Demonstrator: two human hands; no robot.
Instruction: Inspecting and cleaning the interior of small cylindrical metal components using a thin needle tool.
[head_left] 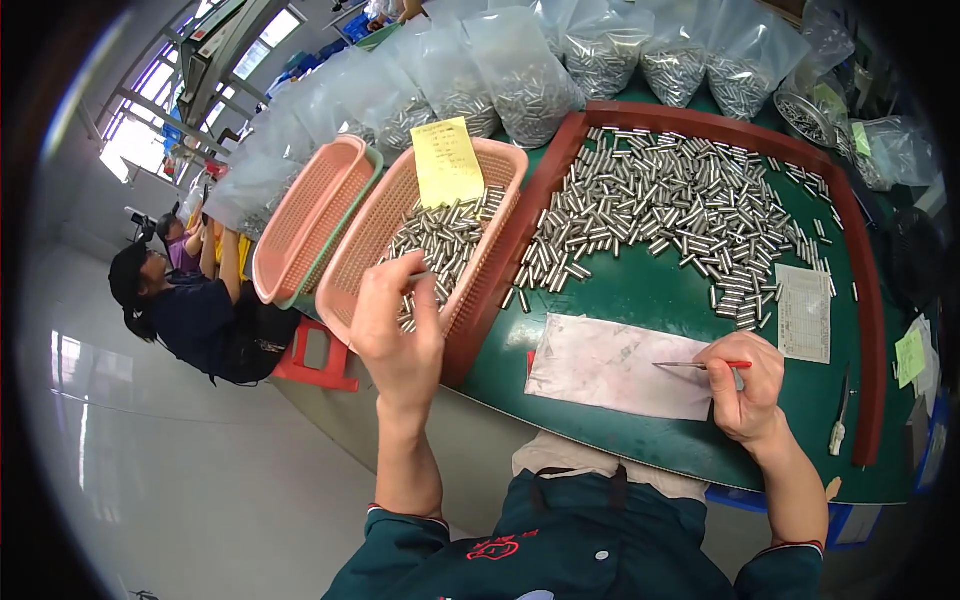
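My right hand (745, 385) grips a thin pointed metal tool with a red handle (741, 365), its shaft reaching left over a stained whitish cloth (610, 365) on the green table. Over the near end of a pink woven-look basket (505, 155) is my left hand (395, 325), thumb and fingers curled together. Whatever they pinch is too small to make out. Short shiny metal pins (440, 235) fill part of that basket, below a handwritten yellow note (448, 165). Many more loose metal pins (670, 200) lie spread beyond the cloth.
A reddish-brown raised border (860, 300) frames the work area. Right of the cloth lie a printed paper sheet (803, 315) and a knife-like tool (842, 410). Bags of pins (525, 90) line the back. Another pink basket (310, 220) and a seated co-worker (190, 310) are at left.
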